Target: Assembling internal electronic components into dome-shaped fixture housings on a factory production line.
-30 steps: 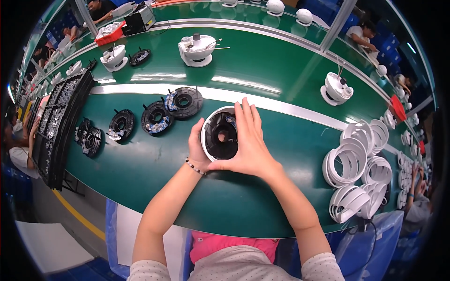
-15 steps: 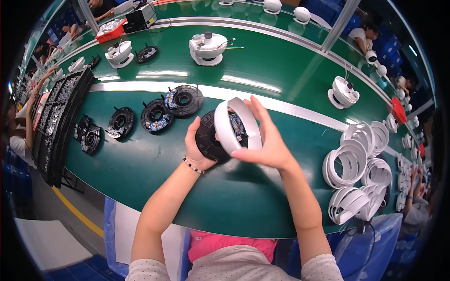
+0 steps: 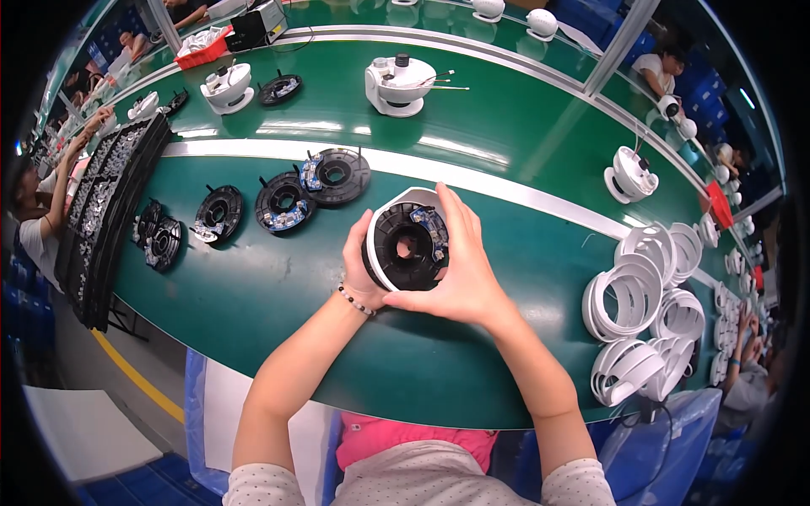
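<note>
Your left hand (image 3: 359, 261) is half curled, palm up, round the left side of the black disc (image 3: 395, 268), mid-frame just above centre-bottom of the green table (image 3: 498, 363); its far fingers are hidden. Your right hand (image 3: 467, 274) is spread wide in a C on the white ring (image 3: 419, 195), thumb along the lower edge, fingers up the right side. The ring is around the disc; can't tell if it's fully seated. Disc face is tilted toward you, centre hole showing, blue circuit board (image 3: 432, 229) at its upper right, near your right fingers. Bead bracelet (image 3: 357, 302) on your left wrist.

More black discs (image 3: 354, 192) lie left of centre, two of them overlapping. Pile of white rings (image 3: 651, 295) at right of frame. Black tray (image 3: 99, 202) of small parts at far left, a co-worker's arm (image 3: 64, 187) beside it. White housings (image 3: 403, 97) stand along the upper part of the frame; red bin (image 3: 202, 56) upper left.
</note>
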A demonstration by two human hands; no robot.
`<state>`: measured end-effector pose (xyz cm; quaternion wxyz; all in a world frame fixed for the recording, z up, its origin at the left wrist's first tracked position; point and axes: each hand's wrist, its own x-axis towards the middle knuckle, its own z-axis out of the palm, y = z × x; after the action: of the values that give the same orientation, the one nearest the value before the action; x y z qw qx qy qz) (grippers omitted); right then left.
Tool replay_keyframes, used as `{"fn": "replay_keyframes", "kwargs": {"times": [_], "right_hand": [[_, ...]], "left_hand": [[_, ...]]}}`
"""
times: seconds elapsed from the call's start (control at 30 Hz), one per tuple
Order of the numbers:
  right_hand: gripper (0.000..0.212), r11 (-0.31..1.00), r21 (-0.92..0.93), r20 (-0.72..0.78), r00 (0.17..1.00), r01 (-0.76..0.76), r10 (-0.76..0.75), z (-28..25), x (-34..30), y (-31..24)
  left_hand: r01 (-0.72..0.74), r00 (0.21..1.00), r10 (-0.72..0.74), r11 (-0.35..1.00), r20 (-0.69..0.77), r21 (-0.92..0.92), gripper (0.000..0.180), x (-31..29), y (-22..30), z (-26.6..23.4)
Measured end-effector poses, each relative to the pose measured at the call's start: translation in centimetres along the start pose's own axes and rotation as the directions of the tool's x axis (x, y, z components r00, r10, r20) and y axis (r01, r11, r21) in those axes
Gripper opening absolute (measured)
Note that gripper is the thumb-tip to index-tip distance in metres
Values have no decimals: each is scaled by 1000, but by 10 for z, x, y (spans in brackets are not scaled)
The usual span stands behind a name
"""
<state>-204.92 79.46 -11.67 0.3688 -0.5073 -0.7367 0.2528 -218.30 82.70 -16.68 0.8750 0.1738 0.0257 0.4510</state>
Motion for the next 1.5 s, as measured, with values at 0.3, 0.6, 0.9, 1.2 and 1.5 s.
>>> {"fn": "replay_keyframes", "kwargs": {"times": [0.3,0.6,0.9,1.2,1.5], "right_hand": [[116,996,89,0,1000,17,-17,-3,4,7],[116,984,-150,7,996,91,-91,9,1,1],[112,991,-73,33,993,112,-109,1,3,7],[112,944,-312,60,994,105,-91,13,1,0],[116,949,-307,-8,997,65,-70,12,3,0]], "left_hand": [[-30,976,46,996,-212,80,55,0,-1,-1],[-37,982,47,998,-186,54,56,1,0,-6],[-37,989,44,998,-140,48,52,1,2,-3],[12,994,2,991,107,-132,60,2,-1,-21],[34,996,-23,991,-85,128,88,0,3,-1]]}}
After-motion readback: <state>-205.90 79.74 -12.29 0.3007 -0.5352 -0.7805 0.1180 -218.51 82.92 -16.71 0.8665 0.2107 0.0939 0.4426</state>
